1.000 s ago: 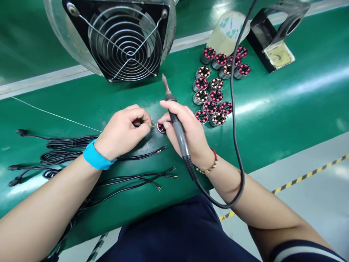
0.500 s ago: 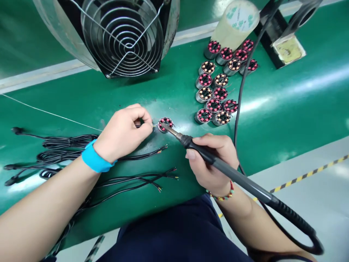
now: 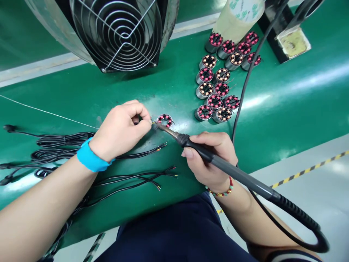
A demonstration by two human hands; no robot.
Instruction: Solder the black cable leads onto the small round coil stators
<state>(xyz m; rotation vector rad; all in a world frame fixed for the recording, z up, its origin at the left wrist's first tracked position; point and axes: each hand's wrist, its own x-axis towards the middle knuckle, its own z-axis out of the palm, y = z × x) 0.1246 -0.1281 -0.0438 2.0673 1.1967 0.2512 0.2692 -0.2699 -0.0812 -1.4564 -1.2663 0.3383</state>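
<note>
Glossy green desk (image 3: 286, 123); square black wire-guarded fan (image 3: 125, 35), far left. Slim black-and-grey soldering iron (image 3: 240, 175) clamped in right hand (image 3: 221, 145). Left hand (image 3: 124, 124) apart from it, just left of round red-and-black coil ring (image 3: 170, 121) at mid-desk, pinching thin pale-ended wires (image 3: 153, 123); iron tip adjacent, contact unclear.

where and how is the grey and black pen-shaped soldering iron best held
Probably by the black front section of the soldering iron, pinched from the person's right, as the right hand does. Its slim, straight handle slants back to that side, while its bare metal shaft points towards the left hand.
</note>
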